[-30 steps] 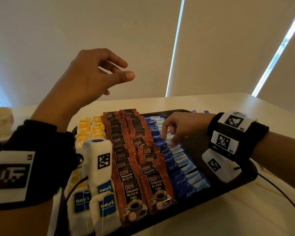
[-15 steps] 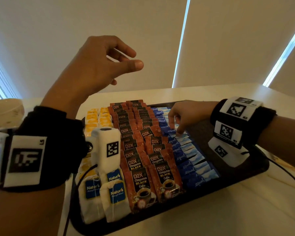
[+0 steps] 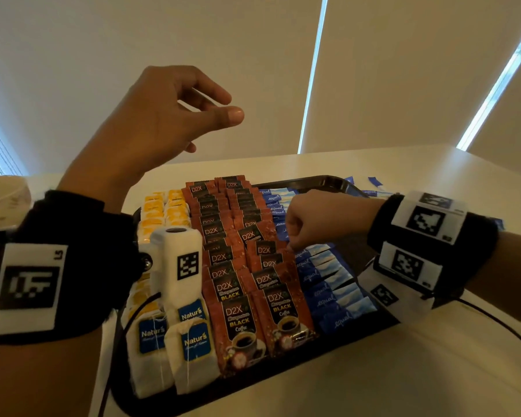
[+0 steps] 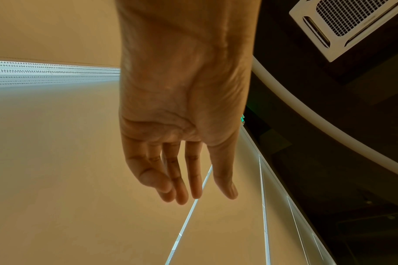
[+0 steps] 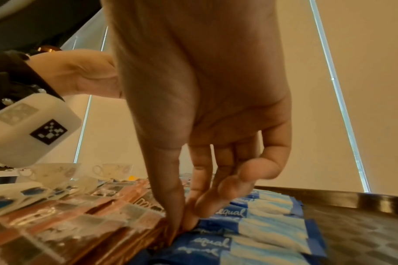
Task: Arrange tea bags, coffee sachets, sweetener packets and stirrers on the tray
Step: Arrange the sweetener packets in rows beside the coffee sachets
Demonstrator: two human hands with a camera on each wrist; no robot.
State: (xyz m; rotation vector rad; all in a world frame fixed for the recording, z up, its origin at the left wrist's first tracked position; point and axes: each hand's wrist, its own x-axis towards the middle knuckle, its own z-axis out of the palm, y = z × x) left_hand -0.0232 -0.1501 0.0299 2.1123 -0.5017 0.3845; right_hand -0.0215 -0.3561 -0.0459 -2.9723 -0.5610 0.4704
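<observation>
A dark tray (image 3: 337, 180) sits on the pale table (image 3: 403, 371), filled with neat rows. At its left are tea bags (image 3: 193, 353), the near ones with blue "Natur's" tags and those further back yellow. Down the middle run two columns of red-brown D2X black coffee sachets (image 3: 238, 323), overlapping like shingles. To their right lies a column of blue Equal sweetener packets (image 3: 331, 299), and the rightmost strip of the tray floor is bare. A few more blue packets (image 3: 373, 180) lie on the table just past the tray's far right corner.

The right hand (image 3: 316, 218) is down in the tray at the seam between the coffee and the sweeteners, about halfway along the rows. From the right wrist view its fingers (image 5: 175, 202) are drawn together, thumb and forefinger tips pressed at the edge where a coffee sachet meets a blue packet; which of the two they pinch I cannot tell.

The left hand (image 3: 160, 121) hangs in the air above the far left part of the tray, holding nothing, its fingers (image 4: 193, 175) loosely curved and slightly apart. White teacups (image 5: 55, 172) stand on the table beyond the tray's left side.
</observation>
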